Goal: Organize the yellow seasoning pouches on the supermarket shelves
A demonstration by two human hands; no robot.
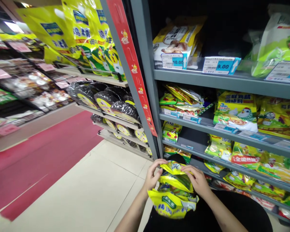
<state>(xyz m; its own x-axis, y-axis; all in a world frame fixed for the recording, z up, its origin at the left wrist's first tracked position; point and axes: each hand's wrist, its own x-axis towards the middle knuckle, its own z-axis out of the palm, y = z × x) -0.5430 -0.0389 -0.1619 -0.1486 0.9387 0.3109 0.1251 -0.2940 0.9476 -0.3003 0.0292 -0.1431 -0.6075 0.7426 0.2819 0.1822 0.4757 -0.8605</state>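
Yellow plastic packets are piled over the black-clothed lap, in front of the lower left corner of the grey shelf unit. The uppermost packet is held between both hands: its left end is pinched by the grip of the left hand, finger above and thumb below, and its right end is clasped by the grip of the right hand, whose thumb is largely hidden. The nearest packet is tilted toward the viewer, its green label turned outward. On the top shelf of the unit, white-and-yellow bags are placed near the left end and a green-and-white bag near the right, with price tags reading 10.00 and 9.00 fixed along the front edge. Below, flat sachets are heaped toward the left end, and a packet with a hen picture is stood farther right. The left upright is faced with a red strip. Beyond it, large yellow bags are lined along the edge of a wooden shelf, and round bundles in black wrap are ranged underneath.
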